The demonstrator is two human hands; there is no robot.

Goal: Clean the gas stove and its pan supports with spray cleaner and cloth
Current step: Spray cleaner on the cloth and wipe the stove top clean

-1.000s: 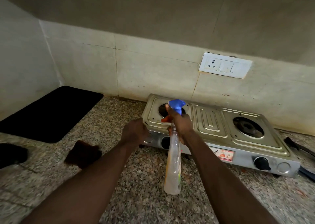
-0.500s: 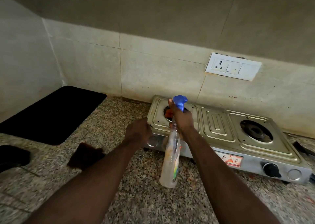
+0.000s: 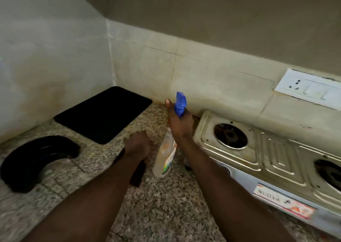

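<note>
Granite counter (image 3: 166, 214) fills a tiled corner. Nearest, the left hand (image 3: 137, 146) reaches down over a dark cloth (image 3: 138, 175); I cannot tell whether it grips. Just beyond, the right hand (image 3: 180, 125) clasps the spray bottle (image 3: 165, 162). Farther right, the stove (image 3: 276, 160) looks grimy and unwiped, its burners bare, so cleaning seems barely begun.
</note>
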